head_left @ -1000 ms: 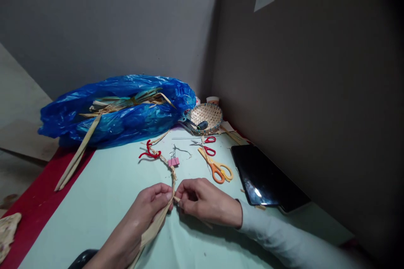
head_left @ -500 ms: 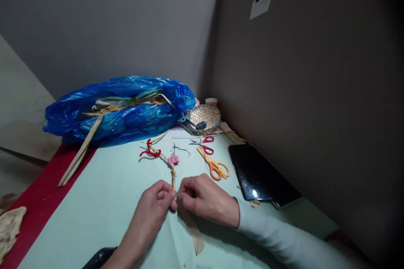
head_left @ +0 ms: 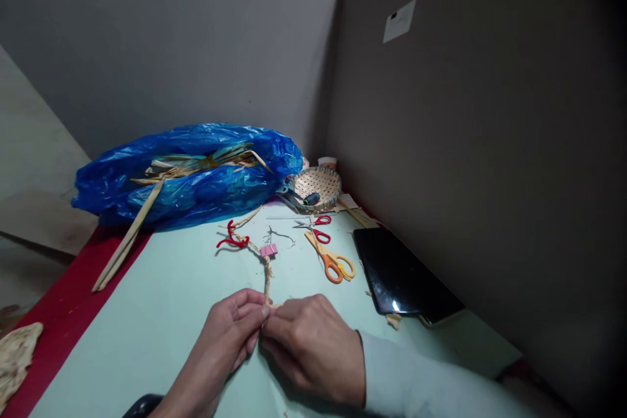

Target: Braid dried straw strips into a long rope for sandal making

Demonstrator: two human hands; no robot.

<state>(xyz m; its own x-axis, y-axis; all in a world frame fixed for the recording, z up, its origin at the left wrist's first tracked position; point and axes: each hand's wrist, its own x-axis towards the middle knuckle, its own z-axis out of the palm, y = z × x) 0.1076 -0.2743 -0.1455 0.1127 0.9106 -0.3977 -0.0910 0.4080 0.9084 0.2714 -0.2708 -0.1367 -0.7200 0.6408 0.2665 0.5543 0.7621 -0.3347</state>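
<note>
A thin braided cord of dry plant strips (head_left: 268, 274) runs from my hands up to a pink binder clip (head_left: 268, 250), and red pipe-cleaner-like ties (head_left: 234, 238) are wound on it beyond the clip. My left hand (head_left: 238, 326) pinches the cord's near end between thumb and fingers. Pressed close against it, my right hand (head_left: 311, 339) has its fingers closed at the same spot. A short pale strip end (head_left: 275, 305) pokes out above the right fingers. The rest of the strips is hidden under the hands.
Orange-yellow scissors (head_left: 336, 268) and small red-handled scissors (head_left: 321, 228) lie right of the clip. Behind are a woven basket (head_left: 337, 186) with a dark spool (head_left: 311, 198) and a blue plastic bag (head_left: 220, 196) of dry leaves. A black tablet (head_left: 401, 274) lies at the right.
My right hand has moved down and left, turning over against my left hand. The flat strip that hung toward me below the hands is now hidden. The view has shifted slightly.
</note>
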